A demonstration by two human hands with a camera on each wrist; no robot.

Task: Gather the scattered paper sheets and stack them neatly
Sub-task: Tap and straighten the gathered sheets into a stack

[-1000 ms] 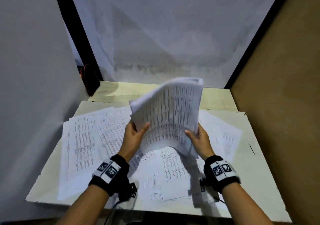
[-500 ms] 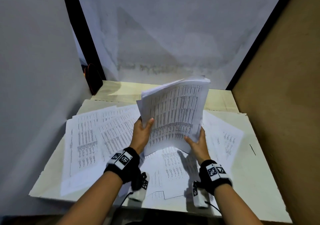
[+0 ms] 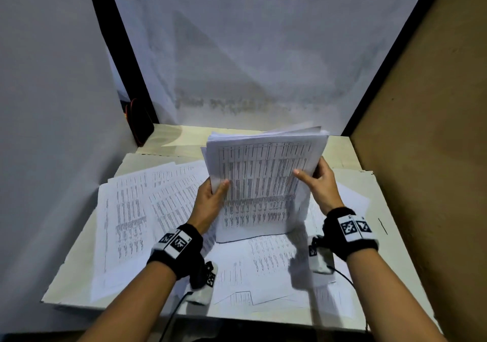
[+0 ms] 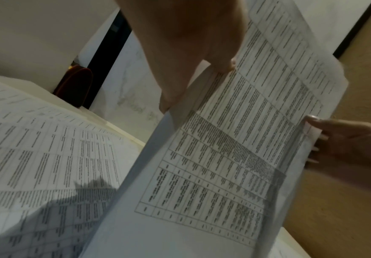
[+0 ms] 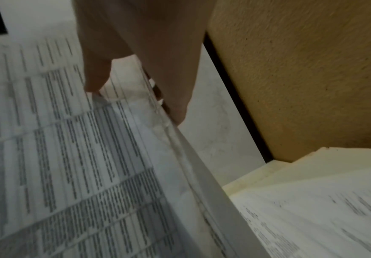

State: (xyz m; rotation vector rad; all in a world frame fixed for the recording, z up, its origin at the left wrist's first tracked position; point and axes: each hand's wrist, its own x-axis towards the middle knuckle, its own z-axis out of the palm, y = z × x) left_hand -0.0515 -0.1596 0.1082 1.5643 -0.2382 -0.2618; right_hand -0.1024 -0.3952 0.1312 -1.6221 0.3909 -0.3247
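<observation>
From the head view, a stack of printed sheets (image 3: 263, 183) stands upright on its lower edge near the middle of the table (image 3: 411, 249), on top of loose sheets (image 3: 137, 210) that lie spread over the left half and the near edge. The left hand (image 3: 210, 202) holds the stack's left edge, thumb on the front page and fingers behind. The right hand (image 3: 320, 183) holds the right edge, thumb laid across the front and fingers curled behind. A sheet (image 3: 350, 199) shows at the right behind the wrist. Both wrists wear black bands with printed markers.

The left wrist view shows the left hand's thumb (image 4: 222, 52) pressed on the front page of the stack (image 4: 235, 148), with the right hand (image 4: 343, 139) pinching the far edge. Loose sheets (image 4: 48, 157) lie flat below at the left.

In the right wrist view, the thumb (image 5: 96, 69) lies on the printed face and the fingers (image 5: 175, 97) wrap the edge of the stack (image 5: 81, 165); a loose sheet (image 5: 323, 218) lies near the table's right edge.
</observation>
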